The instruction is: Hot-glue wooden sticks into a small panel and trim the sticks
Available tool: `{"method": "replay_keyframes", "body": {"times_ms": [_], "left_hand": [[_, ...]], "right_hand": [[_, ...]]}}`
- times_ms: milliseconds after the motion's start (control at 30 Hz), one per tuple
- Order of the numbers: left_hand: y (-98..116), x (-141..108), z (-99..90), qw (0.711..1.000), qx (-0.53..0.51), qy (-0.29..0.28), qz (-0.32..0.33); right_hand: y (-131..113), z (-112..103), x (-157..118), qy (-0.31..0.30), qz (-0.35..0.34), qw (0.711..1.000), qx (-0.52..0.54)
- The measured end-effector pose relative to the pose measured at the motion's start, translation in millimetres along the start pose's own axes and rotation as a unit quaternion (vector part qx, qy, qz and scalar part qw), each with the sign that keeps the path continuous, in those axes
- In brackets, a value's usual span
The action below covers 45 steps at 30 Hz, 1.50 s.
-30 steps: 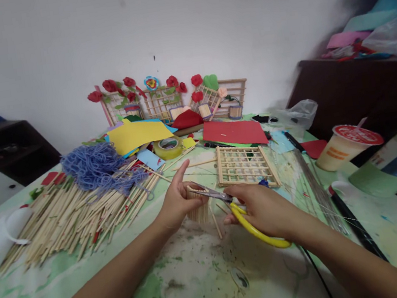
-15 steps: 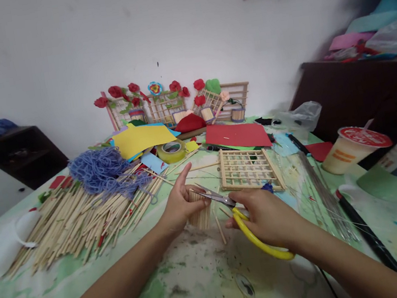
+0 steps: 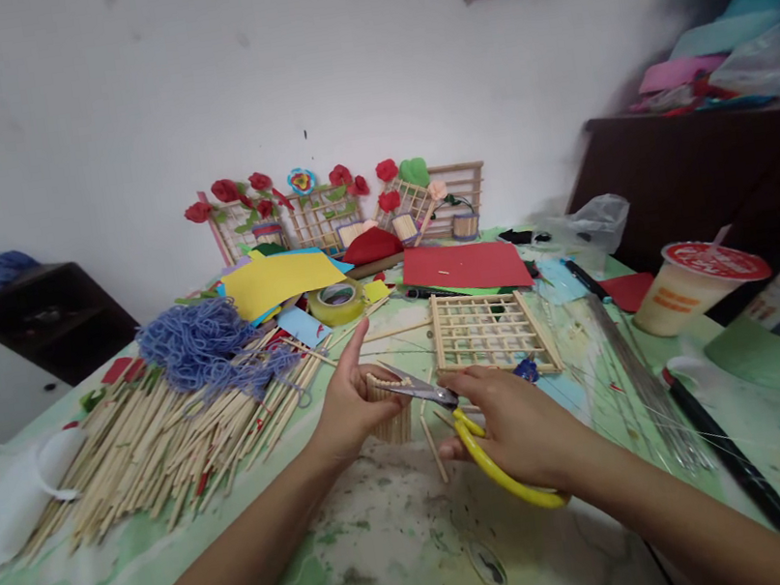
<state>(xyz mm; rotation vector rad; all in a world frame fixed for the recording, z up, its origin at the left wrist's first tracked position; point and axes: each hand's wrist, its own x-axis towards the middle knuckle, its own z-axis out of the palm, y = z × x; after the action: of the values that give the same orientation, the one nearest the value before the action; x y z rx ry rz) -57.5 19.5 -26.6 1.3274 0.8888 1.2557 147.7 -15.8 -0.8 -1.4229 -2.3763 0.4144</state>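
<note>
Pinching a row of short wooden sticks (image 3: 391,421), the left hand (image 3: 346,409) has its thumb closed against bent fingers, with one finger raised clear. The right hand (image 3: 512,421) is wrapped around the yellow handle of the scissors (image 3: 467,426); exactly how its fingers sit in the loops cannot be told. The metal blades stand slightly apart, reaching across the top of the held sticks, between the two hands.

The held sticks are slim, pale and packed side by side, their cut ends forming an uneven upper edge. Just below the blades, a loose piece of stick (image 3: 434,449) lies on the stained green and white tablecloth (image 3: 368,540). Beyond the right hand is a flat wooden lattice (image 3: 491,336) of crossed sticks. Left of the left hand spreads a heap of long sticks (image 3: 157,454), with tangled, fluffy blue yarn (image 3: 193,346) over its far side. Straight beyond the grip sit a glossy roll of yellow tape (image 3: 337,302) and a smooth red sheet (image 3: 464,267).

Well to the right of the scissors, a cup (image 3: 694,291) has pale lettering on its red lid and orange print on its side, both too blurred to read.
</note>
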Motion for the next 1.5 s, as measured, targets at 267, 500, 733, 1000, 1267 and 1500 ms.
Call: {"method": "replay_keyframes", "body": {"times_ms": [267,500,733,1000,1267,1500], "left_hand": [[-1.4,-1.5,0.7,1.000,-0.004,-0.008,0.002],[-1.6,-2.5,2.7,1.000,-0.004,-0.009,0.001],[6.5,-5.1,4.5,1.000,0.013,0.001,-0.001],[0.7,-2.7,-0.1,1.000,0.018,0.021,-0.007],[1.8,-2.6,7.8,0.983,-0.141,0.052,-0.104],[-8.9,-1.4,10.5,0.958,-0.207,0.087,-0.178]], "right_hand": [[-3.4,-1.0,0.1,0.007,0.009,1.000,-0.012],[-4.0,1.7,-1.9,0.006,0.001,1.000,-0.016],[-4.4,0.8,-2.0,0.017,-0.025,0.999,-0.017],[1.0,8.9,1.6,0.020,-0.007,1.000,0.020],[35.1,-18.4,9.9,0.126,0.151,0.975,-0.107],[96.9,-25.6,30.1,0.090,0.202,0.966,-0.134]]}}
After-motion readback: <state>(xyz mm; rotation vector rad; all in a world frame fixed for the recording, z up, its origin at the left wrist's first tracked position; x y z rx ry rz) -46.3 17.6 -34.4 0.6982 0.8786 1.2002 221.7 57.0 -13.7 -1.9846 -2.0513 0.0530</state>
